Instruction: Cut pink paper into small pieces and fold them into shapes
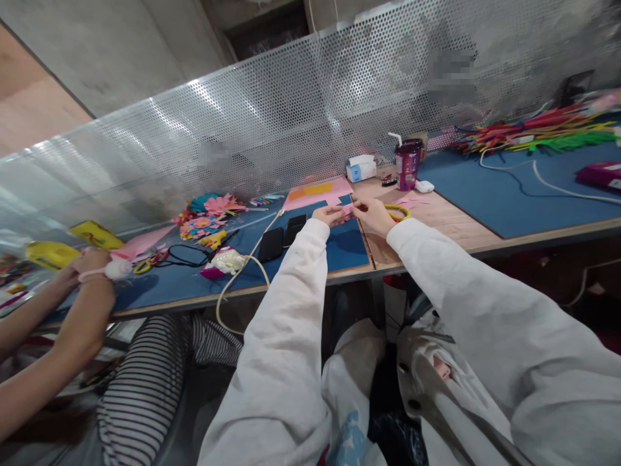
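My left hand (330, 215) and my right hand (372, 215) meet over the edge of a blue mat (347, 249), both pinched on a small pink paper piece (347, 209) held between them. Both arms are in pale grey sleeves. A yellow ring-shaped thing (398, 211) lies just right of my right hand on the wooden tabletop (446, 223). Sheets of pink and orange paper (317, 191) lie just beyond my hands.
Two black phones (282, 237) and a white cable (242, 272) lie left of my hands. Paper flowers (208, 217) and scissors (150, 261) sit further left, where another person's hands (87, 265) work. A purple cup (407, 163), tissue box (361, 169) and coloured pipe cleaners (533, 133) are at the right.
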The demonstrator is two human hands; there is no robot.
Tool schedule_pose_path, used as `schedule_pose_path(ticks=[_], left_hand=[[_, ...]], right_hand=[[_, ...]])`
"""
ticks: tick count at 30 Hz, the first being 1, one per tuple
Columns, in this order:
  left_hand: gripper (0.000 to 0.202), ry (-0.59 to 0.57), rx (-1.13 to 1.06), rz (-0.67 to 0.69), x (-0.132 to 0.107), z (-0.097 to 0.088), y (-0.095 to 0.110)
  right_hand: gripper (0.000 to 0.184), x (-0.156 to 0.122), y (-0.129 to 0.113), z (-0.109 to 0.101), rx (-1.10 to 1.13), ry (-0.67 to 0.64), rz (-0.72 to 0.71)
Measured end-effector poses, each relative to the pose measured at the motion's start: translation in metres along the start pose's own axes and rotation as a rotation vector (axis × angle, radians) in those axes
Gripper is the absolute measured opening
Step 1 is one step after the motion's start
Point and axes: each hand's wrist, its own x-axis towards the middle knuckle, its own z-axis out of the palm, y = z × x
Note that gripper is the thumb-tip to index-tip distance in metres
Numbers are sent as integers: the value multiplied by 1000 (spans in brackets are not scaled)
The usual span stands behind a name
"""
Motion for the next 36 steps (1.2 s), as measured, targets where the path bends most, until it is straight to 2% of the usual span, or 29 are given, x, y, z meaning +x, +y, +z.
schedule_pose_path(ticks=[9,25,36], left_hand=[[19,10,112,41,6,-4,-4],[5,-11,49,39,0,0,0],[12,-8,-137,24,0,1,0]], right_hand=[[13,-1,-2,-1,-19,10,-34],[11,-1,0,3,-52,-10,-44],[16,3,9,6,-202,-4,-327]])
